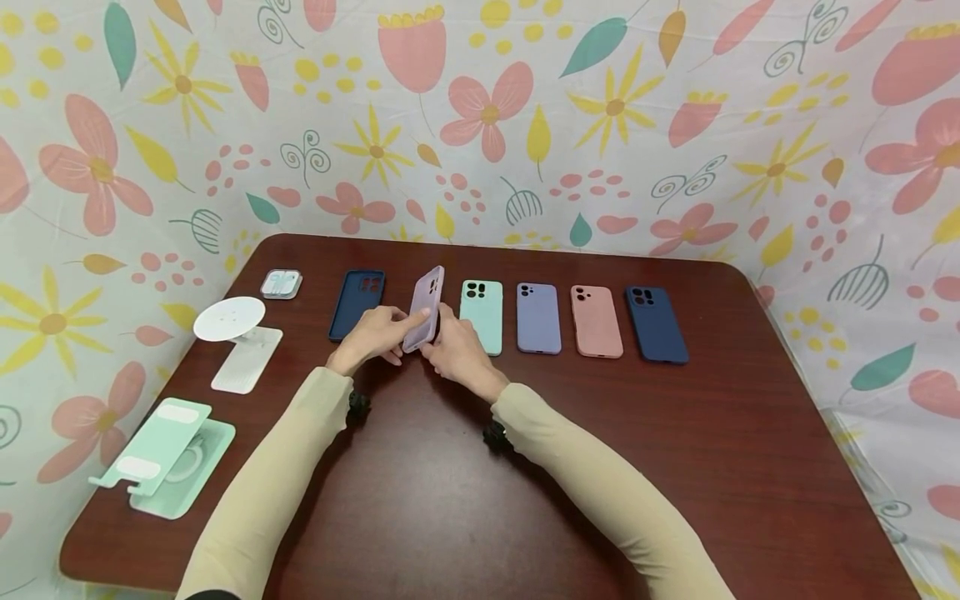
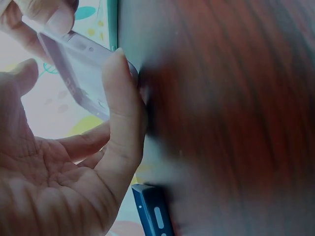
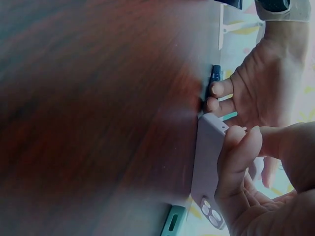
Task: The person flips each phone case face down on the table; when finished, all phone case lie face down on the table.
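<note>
A pale lilac phone case (image 1: 422,293) stands tilted up on one long edge between both hands. Its hollow inner side (image 2: 74,66) faces left, and its back (image 3: 206,152) with round camera holes faces right. My left hand (image 1: 375,335) grips the near end, thumb laid over the edge and fingers partly behind it. With curled fingers, my right hand (image 1: 463,352) pinches the side edge. Just left of the left hand lies a dark blue case (image 1: 354,304), hollow side up. A mint green case (image 1: 483,312) is right beside the right hand.
Further right in the row lie a periwinkle case (image 1: 537,321), a pink case (image 1: 597,323) and a navy case (image 1: 657,327). Along the left stand boxed earphones (image 1: 281,284), a white stand (image 1: 229,319) and a mint folding stand (image 1: 168,454). A patterned cloth hangs behind the table.
</note>
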A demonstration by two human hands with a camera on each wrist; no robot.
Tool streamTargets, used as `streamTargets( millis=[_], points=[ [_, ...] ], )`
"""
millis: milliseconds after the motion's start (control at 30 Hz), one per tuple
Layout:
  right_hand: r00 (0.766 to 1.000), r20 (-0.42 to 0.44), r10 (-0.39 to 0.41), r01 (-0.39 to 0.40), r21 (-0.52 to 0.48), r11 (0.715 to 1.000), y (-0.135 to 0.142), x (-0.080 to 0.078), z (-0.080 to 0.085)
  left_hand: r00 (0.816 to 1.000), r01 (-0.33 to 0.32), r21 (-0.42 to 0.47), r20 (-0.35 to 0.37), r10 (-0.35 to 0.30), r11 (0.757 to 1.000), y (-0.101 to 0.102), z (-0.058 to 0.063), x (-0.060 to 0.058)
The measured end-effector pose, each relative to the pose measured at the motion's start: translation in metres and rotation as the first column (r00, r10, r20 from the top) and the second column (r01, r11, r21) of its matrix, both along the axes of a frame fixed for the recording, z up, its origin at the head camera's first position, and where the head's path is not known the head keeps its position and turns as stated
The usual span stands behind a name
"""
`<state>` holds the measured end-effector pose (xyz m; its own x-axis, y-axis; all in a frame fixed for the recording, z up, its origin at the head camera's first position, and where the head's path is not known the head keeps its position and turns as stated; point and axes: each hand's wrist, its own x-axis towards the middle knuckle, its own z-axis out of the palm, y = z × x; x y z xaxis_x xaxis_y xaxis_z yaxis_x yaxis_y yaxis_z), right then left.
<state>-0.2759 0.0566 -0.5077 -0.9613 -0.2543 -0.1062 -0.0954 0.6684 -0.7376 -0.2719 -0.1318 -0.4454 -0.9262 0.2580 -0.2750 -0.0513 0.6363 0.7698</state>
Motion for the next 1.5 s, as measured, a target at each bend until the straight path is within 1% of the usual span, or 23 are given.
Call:
streamTargets(
  millis=[133,200,333,400,433,500,567,600,633,667,733,800,867,967,1067,1133,1267,1500],
  points=[
    [0.998,-0.064,-0.002,0.002,0.005,1.0,-0.003,0.001,-0.003,1.0,-0.002,0.025,0.03,0.001,1.0,0.001,-0.001,0.0],
    [0.996,-0.084,-0.005,0.005,0.0,1.0,-0.006,0.007,0.003,0.998,-0.007,0.051,0.059,0.004,0.999,0.002,-0.002,-0.001],
    [0.997,-0.083,0.005,-0.011,-0.066,0.998,-0.01,0.027,0.03,0.993,-0.023,0.109,0.116,0.01,0.994,0.002,-0.003,-0.001],
    [0.994,-0.106,0.014,-0.022,-0.079,0.997,-0.012,0.033,0.037,0.991,-0.026,0.136,0.137,0.007,0.99,0.001,-0.003,-0.001],
    [0.993,-0.118,0.02,-0.031,-0.094,0.995,-0.013,0.035,0.037,0.99,-0.027,0.149,0.143,0.006,0.988,0.001,-0.003,-0.001],
    [0.991,-0.13,0.024,-0.038,-0.103,0.994,-0.015,0.039,0.042,0.987,-0.029,0.174,0.158,0.001,0.984,-0.001,-0.003,-0.001],
    [0.991,-0.131,0.021,-0.036,-0.113,0.993,-0.017,0.041,0.045,0.986,-0.025,0.192,0.168,-0.008,0.981,-0.003,-0.002,-0.001],
    [0.993,-0.114,0.02,-0.035,-0.124,0.992,-0.017,0.044,0.052,0.985,-0.022,0.199,0.171,-0.013,0.98,-0.005,-0.001,-0.001],
    [0.994,-0.109,0.017,-0.031,-0.126,0.992,-0.018,0.044,0.052,0.985,-0.02,0.207,0.174,-0.017,0.978,-0.006,-0.001,-0.002],
    [0.996,-0.084,0.014,-0.025,-0.13,0.991,-0.019,0.047,0.06,0.984,-0.019,0.212,0.176,-0.019,0.977,-0.008,0.0,-0.002],
    [0.998,-0.064,0.017,-0.024,-0.121,0.992,-0.02,0.047,0.061,0.985,-0.024,0.226,0.174,-0.016,0.974,-0.011,0.001,-0.003],
    [0.999,-0.045,0.027,-0.031,-0.106,0.994,-0.02,0.045,0.059,0.986,-0.041,0.243,0.167,0.0,0.969,-0.013,0.003,-0.003],
    [0.999,-0.027,0.04,-0.042,-0.092,0.995,-0.02,0.043,0.057,0.99,-0.067,0.261,0.141,0.031,0.963,-0.013,0.005,-0.003],
    [0.998,-0.001,0.056,-0.056,-0.082,0.995,-0.02,0.039,0.055,0.994,-0.104,0.284,0.064,0.09,0.953,-0.014,0.01,-0.001],
    [0.996,0.046,0.077,-0.073,-0.082,0.994,-0.021,0.036,0.052,0.989,-0.133,0.295,-0.014,0.144,0.946,-0.015,0.015,0.003],
    [0.993,0.078,0.088,-0.082,-0.077,0.994,-0.021,0.034,0.052,0.985,-0.145,0.292,-0.048,0.166,0.945,-0.016,0.016,0.005],
    [0.987,0.126,0.096,-0.089,-0.061,0.994,-0.022,0.03,0.05,0.979,-0.158,0.277,-0.08,0.187,0.948,-0.017,0.019,0.008],
    [0.986,0.142,0.083,-0.073,-0.072,0.995,-0.022,0.027,0.048,0.974,-0.158,0.251,-0.12,0.192,0.955,-0.018,0.02,0.009]
  ],
)
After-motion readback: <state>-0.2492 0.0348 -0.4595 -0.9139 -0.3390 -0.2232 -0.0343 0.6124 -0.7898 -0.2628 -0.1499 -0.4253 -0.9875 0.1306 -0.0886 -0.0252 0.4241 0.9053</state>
